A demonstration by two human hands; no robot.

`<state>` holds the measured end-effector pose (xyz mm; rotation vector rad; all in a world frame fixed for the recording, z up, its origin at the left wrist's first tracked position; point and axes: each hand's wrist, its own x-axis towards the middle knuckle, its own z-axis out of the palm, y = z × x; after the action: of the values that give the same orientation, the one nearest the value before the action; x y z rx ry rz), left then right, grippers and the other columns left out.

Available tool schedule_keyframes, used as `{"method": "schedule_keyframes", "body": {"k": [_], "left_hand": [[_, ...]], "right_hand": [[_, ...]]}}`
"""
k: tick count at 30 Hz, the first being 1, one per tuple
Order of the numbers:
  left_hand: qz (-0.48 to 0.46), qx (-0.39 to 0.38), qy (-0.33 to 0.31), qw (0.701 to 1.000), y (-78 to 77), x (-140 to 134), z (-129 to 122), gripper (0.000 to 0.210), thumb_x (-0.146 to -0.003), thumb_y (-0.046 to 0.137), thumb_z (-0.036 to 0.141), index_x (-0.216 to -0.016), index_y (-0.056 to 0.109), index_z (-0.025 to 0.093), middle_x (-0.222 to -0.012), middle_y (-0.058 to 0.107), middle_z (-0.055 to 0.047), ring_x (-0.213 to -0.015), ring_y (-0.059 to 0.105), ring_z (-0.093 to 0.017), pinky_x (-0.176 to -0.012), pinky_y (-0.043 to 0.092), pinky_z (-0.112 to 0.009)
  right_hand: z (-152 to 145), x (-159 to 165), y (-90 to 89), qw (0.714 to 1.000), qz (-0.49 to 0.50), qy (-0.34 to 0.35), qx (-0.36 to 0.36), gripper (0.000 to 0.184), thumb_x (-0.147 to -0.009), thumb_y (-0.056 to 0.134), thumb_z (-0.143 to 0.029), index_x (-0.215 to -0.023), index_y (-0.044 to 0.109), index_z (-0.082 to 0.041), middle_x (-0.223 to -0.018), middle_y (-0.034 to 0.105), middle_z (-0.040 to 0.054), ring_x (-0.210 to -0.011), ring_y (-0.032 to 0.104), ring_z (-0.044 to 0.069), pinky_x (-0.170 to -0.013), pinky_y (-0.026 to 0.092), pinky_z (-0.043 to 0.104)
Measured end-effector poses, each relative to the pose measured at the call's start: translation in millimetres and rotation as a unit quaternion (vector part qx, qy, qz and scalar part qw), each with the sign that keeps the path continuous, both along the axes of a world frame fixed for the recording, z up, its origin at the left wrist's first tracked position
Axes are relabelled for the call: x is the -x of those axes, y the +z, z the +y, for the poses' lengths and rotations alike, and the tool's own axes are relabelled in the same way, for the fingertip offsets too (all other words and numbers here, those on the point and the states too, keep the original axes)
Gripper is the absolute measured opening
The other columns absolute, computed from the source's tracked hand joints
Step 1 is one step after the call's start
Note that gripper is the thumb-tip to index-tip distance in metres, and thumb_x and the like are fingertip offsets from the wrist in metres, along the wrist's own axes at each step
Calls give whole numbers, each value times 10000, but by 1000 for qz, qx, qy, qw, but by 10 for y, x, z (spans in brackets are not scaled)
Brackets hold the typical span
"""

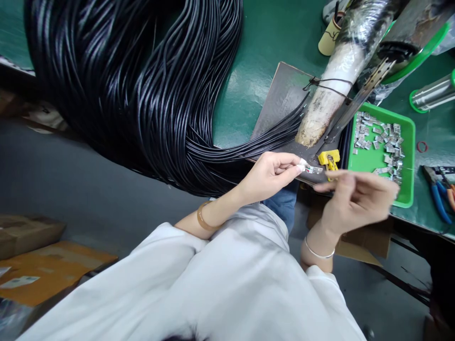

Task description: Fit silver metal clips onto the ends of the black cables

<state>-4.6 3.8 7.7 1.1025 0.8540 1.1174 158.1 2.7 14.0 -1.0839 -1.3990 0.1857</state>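
Observation:
My left hand (272, 176) is closed in a pinch, with white covering on a fingertip. Held at its tips is a small metal USB connector (315, 170), with bits of green and red at its inner end. Any cable behind the connector is hidden by the fingers. My right hand (359, 199) is just right of the connector, smeared by motion; whether it holds anything does not show. A yellow clamp-like piece (329, 159) sits close behind both hands. Beyond the right hand, a green tray (409, 142) contains many loose metal connectors (391, 142).
A thick bundle of black cables (170, 94) covers the table's left side, its ends reaching a dark board (280, 90). Over the board leans a wrapped tube (327, 94) beside a metal rod (362, 99). Blue-handled pliers (439, 201) and a solder spool (432, 94) lie right.

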Motion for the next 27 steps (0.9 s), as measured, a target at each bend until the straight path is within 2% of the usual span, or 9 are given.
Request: {"method": "schedule_keyframes", "body": {"k": [3, 4, 6, 8, 9, 11, 14, 23, 27], "left_hand": [[-7, -9, 20, 1000, 5, -18, 8, 336, -857, 681, 441, -833, 647, 108, -663, 519, 20, -543, 386, -33, -500, 323, -179], [-1, -11, 21, 1000, 9, -19, 8, 339, -861, 675, 445, -837, 642, 108, -683, 525, 14, -559, 392, -37, -508, 321, -181], [23, -16, 20, 999, 15, -19, 1, 334, -884, 646, 439, -846, 638, 108, -708, 530, 3, -579, 403, -44, -514, 310, -186], [49, -22, 21, 998, 12, -25, -12, 312, -916, 603, 415, -859, 637, 110, -726, 538, -6, -591, 417, -50, -522, 309, -189], [58, -25, 22, 998, 7, -30, -19, 299, -927, 586, 401, -872, 637, 111, -732, 544, -9, -595, 426, -52, -530, 318, -189], [67, -32, 29, 997, -6, -46, -29, 280, -937, 571, 385, -904, 637, 115, -737, 561, -10, -601, 453, -57, -547, 346, -185], [86, -44, 51, 994, -27, -72, -33, 273, -941, 568, 388, -945, 638, 124, -738, 593, -12, -609, 494, -66, -566, 386, -177], [127, -112, 92, 981, -29, -60, -21, 253, -951, 555, 322, -1007, 682, 110, -810, 664, -39, -676, 581, -84, -629, 458, -178], [97, -87, 68, 989, -59, -53, -13, 255, -949, 559, 334, -1004, 679, 115, -800, 651, -37, -687, 580, -84, -627, 455, -175]], "right_hand": [[-6, -25, 17, 990, 79, -28, -115, 83, -856, 676, -292, -934, 671, -262, -548, 478, -93, -320, 407, 43, -290, 244, 181], [-19, -26, 25, 989, 90, -24, -110, 130, -852, 682, -286, -979, 669, -262, -536, 475, -95, -323, 423, 52, -286, 263, 180], [-63, -8, 34, 996, 77, -20, -50, 173, -878, 656, -221, -1048, 638, -242, -613, 599, -72, -436, 597, 102, -347, 438, 196], [-112, 22, 19, 999, 32, -18, 8, 144, -890, 639, -162, -1022, 617, -213, -787, 719, -23, -646, 733, 161, -530, 614, 272], [-130, 35, 2, 1000, 3, -14, 28, 121, -881, 653, -153, -986, 618, -202, -858, 745, -1, -735, 757, 179, -621, 649, 308], [-146, 48, -42, 996, -63, 2, 71, 108, -849, 696, -151, -924, 628, -191, -964, 765, 35, -865, 765, 195, -709, 656, 323], [-124, 43, -102, 987, -133, 19, 92, 94, -841, 705, -175, -891, 629, -194, -1060, 757, 59, -975, 750, 202, -719, 642, 304], [-91, 92, -41, 989, -120, 38, 77, 107, -831, 689, -131, -874, 627, -207, -1090, 744, 55, -968, 742, 198, -799, 655, 371], [-110, 82, -74, 991, -124, 40, 42, 149, -792, 713, -100, -848, 617, -200, -1101, 745, 53, -943, 748, 197, -791, 657, 363]]}}
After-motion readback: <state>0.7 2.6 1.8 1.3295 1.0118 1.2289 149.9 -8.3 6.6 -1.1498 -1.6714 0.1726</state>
